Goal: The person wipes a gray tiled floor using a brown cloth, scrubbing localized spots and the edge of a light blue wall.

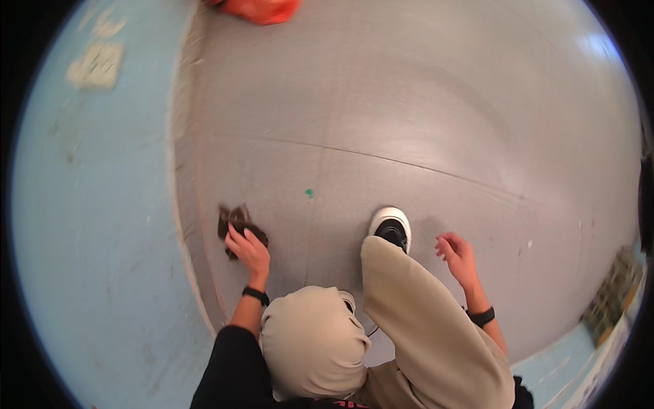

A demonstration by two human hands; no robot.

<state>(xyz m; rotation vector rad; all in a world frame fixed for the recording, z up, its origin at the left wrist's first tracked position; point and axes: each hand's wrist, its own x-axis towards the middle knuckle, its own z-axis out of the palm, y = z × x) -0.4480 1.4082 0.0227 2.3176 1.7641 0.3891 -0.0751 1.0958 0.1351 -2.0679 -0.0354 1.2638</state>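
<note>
My left hand (247, 249) grips a crumpled dark brown cloth (236, 220), low over the grey floor (409, 117) beside the foot of the blue wall (117, 204). Whether the cloth touches the floor I cannot tell, as it is blurred. To the right of my raised knee, my right hand (457, 250) hangs in the air with nothing in it, the fingers loosely curled and a little apart. Between the hands, my black shoe (392, 230) with a white toe stands on the floor.
A small green scrap (309, 193) lies ahead of my feet. An orange-red object (263, 7) is cut off by the top edge. A pale socket-like plate (99, 65) is on the wall. Something greenish and blocky (610, 294), blurred, stands at far right.
</note>
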